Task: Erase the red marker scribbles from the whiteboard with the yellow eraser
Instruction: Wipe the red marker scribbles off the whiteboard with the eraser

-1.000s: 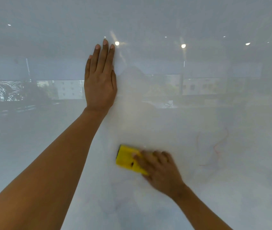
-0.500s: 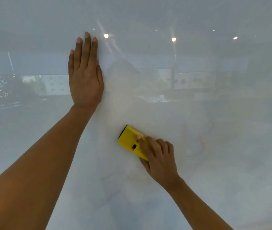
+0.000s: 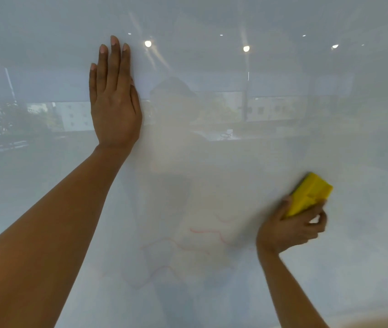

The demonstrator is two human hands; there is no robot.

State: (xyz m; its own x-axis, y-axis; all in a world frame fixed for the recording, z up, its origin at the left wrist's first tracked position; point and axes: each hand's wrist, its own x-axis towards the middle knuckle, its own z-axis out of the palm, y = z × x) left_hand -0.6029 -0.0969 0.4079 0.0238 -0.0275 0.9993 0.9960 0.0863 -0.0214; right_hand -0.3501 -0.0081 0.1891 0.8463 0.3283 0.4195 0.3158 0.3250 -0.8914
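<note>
The yellow eraser (image 3: pixel 310 194) is gripped at its lower end by the right hand (image 3: pixel 291 227), fingers curled around it, at the right of the whiteboard (image 3: pixel 235 162). It is judged light and stiff, best taken by its sides so the flat face is pressed evenly. The left hand (image 3: pixel 113 102) is laid flat, holding nothing. Faint red scribbles (image 3: pixel 202 240) are seen lower centre.

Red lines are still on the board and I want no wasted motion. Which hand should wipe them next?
The right hand. It already grips the yellow eraser, just right of the faint red scribbles. The left hand lies flat on the whiteboard, higher up and holding nothing.
</note>
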